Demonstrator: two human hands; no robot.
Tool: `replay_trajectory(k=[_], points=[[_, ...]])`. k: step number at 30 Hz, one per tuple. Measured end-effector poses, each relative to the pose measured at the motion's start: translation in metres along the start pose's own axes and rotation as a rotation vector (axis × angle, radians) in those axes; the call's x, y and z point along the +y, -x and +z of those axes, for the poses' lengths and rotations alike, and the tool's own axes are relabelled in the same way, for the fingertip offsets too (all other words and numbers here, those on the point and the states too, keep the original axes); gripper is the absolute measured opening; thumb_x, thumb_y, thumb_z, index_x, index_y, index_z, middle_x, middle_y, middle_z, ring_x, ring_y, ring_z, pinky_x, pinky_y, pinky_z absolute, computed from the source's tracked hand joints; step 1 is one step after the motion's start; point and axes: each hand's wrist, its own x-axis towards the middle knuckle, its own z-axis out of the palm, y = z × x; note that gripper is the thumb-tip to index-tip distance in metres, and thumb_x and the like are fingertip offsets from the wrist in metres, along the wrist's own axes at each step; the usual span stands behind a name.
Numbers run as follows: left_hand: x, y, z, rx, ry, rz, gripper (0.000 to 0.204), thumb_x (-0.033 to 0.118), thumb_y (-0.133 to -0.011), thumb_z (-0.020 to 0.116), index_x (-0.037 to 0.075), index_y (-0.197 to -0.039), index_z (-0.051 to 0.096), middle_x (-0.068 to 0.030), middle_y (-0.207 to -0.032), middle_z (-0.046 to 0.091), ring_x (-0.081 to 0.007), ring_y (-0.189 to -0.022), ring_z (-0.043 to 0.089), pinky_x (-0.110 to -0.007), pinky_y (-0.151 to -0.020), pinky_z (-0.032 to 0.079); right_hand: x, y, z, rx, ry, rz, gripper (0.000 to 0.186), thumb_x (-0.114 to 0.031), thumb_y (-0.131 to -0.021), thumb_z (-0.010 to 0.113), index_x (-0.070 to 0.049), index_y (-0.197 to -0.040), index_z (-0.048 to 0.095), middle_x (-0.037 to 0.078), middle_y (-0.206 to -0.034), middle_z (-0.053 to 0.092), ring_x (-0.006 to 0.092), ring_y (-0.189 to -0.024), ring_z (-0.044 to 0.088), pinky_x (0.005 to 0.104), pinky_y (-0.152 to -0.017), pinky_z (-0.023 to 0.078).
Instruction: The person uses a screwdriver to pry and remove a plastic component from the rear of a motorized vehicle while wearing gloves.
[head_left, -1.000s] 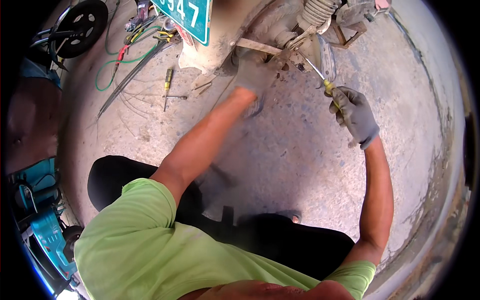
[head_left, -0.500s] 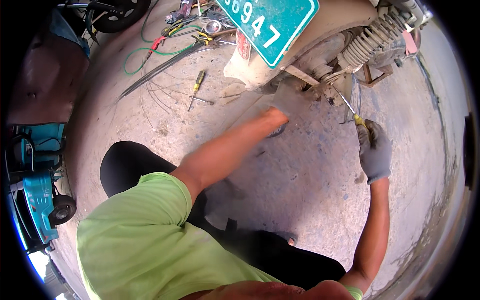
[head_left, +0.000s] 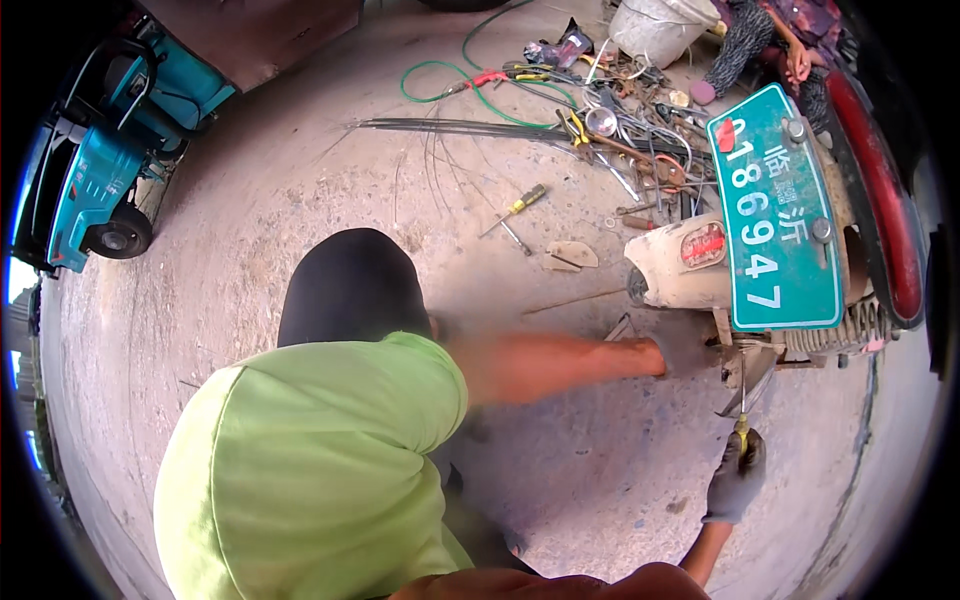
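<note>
My gloved right hand [head_left: 735,478] is closed around the yellow handle of a screwdriver [head_left: 743,425]. The shaft points up to the metal bracketry [head_left: 762,358] under the motorbike's rear end; whether the tip touches is unclear. My gloved left hand [head_left: 682,346] is blurred beside that bracketry, its fingers hidden. Above them are a dirty cream panel [head_left: 665,275], a teal number plate [head_left: 780,255] and a red tail light [head_left: 885,200]. A coil spring [head_left: 862,328] sits to the right, partly behind the plate.
A tool pile [head_left: 625,150], green hose [head_left: 480,92] and white bucket [head_left: 655,30] lie beyond. A loose yellow-handled screwdriver [head_left: 525,200] rests on the concrete. A co-worker's hand [head_left: 797,62] and leg [head_left: 735,55] appear top right. A teal vehicle [head_left: 95,190] stands at left.
The view has swung, bringing the tail light, bucket and co-worker in. My left arm now lies more horizontally in the picture. My right hand appears lower, still holding the screwdriver.
</note>
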Motion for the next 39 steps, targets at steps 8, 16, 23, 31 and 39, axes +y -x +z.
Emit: replay_trajectory(k=[8, 16, 23, 31, 39], points=[[-0.034, -0.004, 0.024, 0.089, 0.052, 0.090, 0.040, 0.043, -0.089, 0.067, 0.011, -0.110, 0.075, -0.0175, -0.113, 0.072, -0.0359, -0.109, 0.067, -0.046, -0.095, 0.052, -0.050, 0.005, -0.001, -0.278, -0.583, 0.500, 0.040, -0.037, -0.105, 0.053, -0.004, -0.127, 0.062, -0.001, -0.074, 0.055, 0.0054, -0.053, 0.046, 0.0209, -0.046, 0.039], [-0.017, -0.007, 0.012, 0.093, -0.013, 0.140, 0.031, 0.036, -0.086, 0.073, 0.015, -0.109, 0.076, -0.0129, -0.108, 0.075, -0.0327, -0.102, 0.070, -0.045, -0.090, 0.055, -0.018, 0.000, 0.001, 0.165, 0.331, -0.266, 0.020, -0.012, -0.102, 0.063, 0.004, -0.115, 0.066, 0.009, -0.104, 0.068, 0.0197, -0.095, 0.063, 0.0325, -0.089, 0.052], [-0.035, -0.012, 0.022, -0.037, 0.021, 0.112, 0.049, 0.055, -0.086, 0.070, 0.010, -0.105, 0.076, -0.0180, -0.107, 0.073, -0.0388, -0.102, 0.068, -0.048, -0.090, 0.054, -0.028, 0.004, -0.003, -0.219, -0.512, 0.410, 0.051, -0.041, -0.109, 0.046, 0.003, -0.126, 0.064, 0.003, -0.083, 0.063, 0.0047, -0.054, 0.049, 0.0207, -0.049, 0.043], [-0.018, -0.011, 0.005, -0.105, 0.013, 0.030, 0.046, 0.052, -0.087, 0.070, 0.013, -0.110, 0.076, -0.0169, -0.107, 0.074, -0.0371, -0.101, 0.069, -0.046, -0.088, 0.055, -0.025, 0.000, -0.010, -0.143, -0.304, 0.364, 0.027, -0.021, -0.101, 0.066, -0.002, -0.120, 0.064, 0.000, -0.091, 0.065, 0.0050, -0.072, 0.054, 0.0208, -0.059, 0.045], [-0.023, -0.012, 0.007, -0.086, 0.079, 0.066, 0.041, 0.046, -0.089, 0.071, 0.013, -0.111, 0.076, -0.0171, -0.107, 0.074, -0.0367, -0.102, 0.069, -0.045, -0.089, 0.055, -0.035, 0.000, -0.004, -0.146, -0.343, 0.398, 0.042, -0.038, -0.107, 0.056, 0.001, -0.116, 0.069, 0.001, -0.072, 0.058, 0.0063, -0.049, 0.046, 0.0222, -0.045, 0.038]])
